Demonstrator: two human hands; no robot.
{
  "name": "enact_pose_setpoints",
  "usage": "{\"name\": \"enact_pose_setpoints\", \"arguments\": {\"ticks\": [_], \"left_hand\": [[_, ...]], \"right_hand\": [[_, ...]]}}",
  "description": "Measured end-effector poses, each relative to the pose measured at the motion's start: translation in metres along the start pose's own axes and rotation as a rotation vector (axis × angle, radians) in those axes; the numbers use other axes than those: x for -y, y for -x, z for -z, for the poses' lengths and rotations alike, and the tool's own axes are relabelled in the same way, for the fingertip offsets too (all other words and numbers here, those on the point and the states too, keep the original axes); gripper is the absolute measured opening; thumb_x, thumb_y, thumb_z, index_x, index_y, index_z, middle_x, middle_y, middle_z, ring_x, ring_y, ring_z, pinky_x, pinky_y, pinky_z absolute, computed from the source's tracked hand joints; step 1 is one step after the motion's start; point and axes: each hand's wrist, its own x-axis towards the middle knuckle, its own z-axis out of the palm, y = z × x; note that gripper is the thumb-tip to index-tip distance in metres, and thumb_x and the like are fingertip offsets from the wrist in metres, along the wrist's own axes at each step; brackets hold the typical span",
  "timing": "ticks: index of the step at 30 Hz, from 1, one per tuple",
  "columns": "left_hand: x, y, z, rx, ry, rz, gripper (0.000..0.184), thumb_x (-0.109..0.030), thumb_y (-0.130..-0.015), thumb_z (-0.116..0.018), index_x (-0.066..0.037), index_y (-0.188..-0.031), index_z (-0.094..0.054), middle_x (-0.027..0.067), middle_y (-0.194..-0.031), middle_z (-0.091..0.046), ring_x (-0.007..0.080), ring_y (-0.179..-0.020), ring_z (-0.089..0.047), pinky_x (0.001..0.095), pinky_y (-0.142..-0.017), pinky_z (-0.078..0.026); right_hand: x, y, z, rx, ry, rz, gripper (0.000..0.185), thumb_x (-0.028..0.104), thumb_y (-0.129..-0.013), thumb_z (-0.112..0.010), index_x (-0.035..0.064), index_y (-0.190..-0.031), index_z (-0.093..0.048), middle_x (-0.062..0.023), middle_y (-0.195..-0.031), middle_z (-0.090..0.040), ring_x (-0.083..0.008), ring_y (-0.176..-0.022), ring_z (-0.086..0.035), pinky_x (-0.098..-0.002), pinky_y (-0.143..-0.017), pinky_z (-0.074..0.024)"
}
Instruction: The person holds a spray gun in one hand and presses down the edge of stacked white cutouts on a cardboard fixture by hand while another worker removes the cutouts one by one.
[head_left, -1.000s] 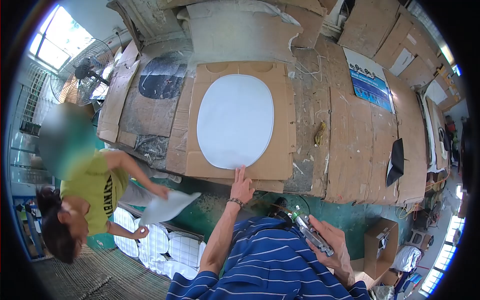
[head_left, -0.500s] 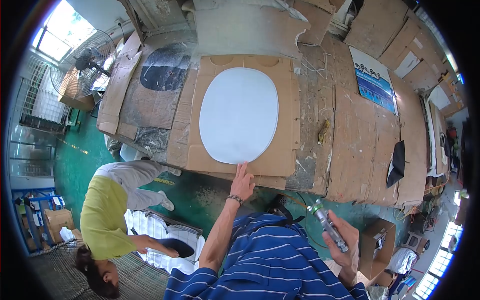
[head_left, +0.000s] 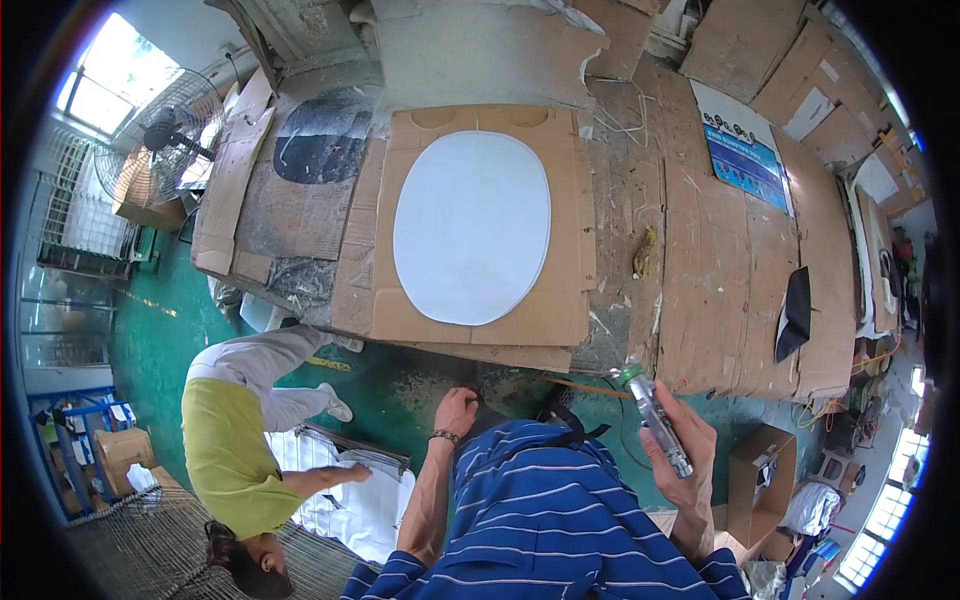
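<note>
A flat white oval piece (head_left: pixel 472 228) lies on a brown cardboard sheet (head_left: pixel 565 310) on the worktable. My left hand (head_left: pixel 457 412) is below the table's front edge, close to my body. Its fingers are curled beside something dark, and what they hold, if anything, is hidden. My right hand (head_left: pixel 690 450) is wrapped around a silver spray gun (head_left: pixel 655 420) with a green ring near its tip. The spray gun is tilted, in front of the table's edge and apart from the white oval piece.
Another person in a yellow-green shirt (head_left: pixel 225 435) bends at the left, one arm over white sheets (head_left: pixel 365 500). A wire fan (head_left: pixel 165 130) stands far left. A black folded piece (head_left: pixel 793 315) and a blue printed sheet (head_left: pixel 745 160) lie on the table's right. An open cardboard box (head_left: pixel 760 480) stands lower right.
My left hand has left the white oval piece's near edge and drawn back toward my body. The spray gun stays in my right hand. The other person's hand no longer shows the black piece.
</note>
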Motion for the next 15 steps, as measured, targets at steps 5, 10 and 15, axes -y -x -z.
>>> {"name": "enact_pose_setpoints", "arguments": {"ticks": [5, 10, 15], "left_hand": [[0.018, 0.008, -0.001, 0.025, -0.033, 0.118, 0.024, -0.018, -0.088, -0.070, -0.007, -0.109, -0.074, 0.0184, -0.119, -0.070, 0.0392, -0.115, -0.065, 0.0472, -0.101, -0.052], [0.019, 0.002, -0.008, 0.090, -0.043, 0.149, 0.026, -0.020, -0.090, -0.071, -0.008, -0.112, -0.073, 0.0203, -0.122, -0.069, 0.0406, -0.118, -0.064, 0.0467, -0.101, -0.052], [0.003, -0.008, -0.011, 0.044, -0.010, 0.077, 0.023, -0.019, -0.090, -0.071, -0.008, -0.110, -0.073, 0.0190, -0.116, -0.070, 0.0399, -0.113, -0.065, 0.0469, -0.097, -0.053]], "right_hand": [[-0.006, 0.019, 0.013, 0.059, 0.047, -0.054, 0.055, 0.004, -0.087, -0.076, -0.0050, -0.139, -0.062, -0.0190, -0.101, -0.071, -0.0244, -0.082, -0.068, -0.0304, -0.076, -0.0522], [-0.004, 0.023, 0.012, 0.174, -0.008, 0.032, 0.061, -0.003, -0.080, -0.076, -0.0028, -0.139, -0.063, -0.0173, -0.089, -0.067, -0.0268, -0.073, -0.064, -0.0333, -0.068, -0.0501], [-0.004, 0.026, 0.025, 0.088, 0.054, -0.026, 0.060, -0.001, -0.079, -0.077, -0.0037, -0.138, -0.063, -0.0158, -0.086, -0.064, -0.0276, -0.071, -0.062, -0.0332, -0.067, -0.0490]]}}
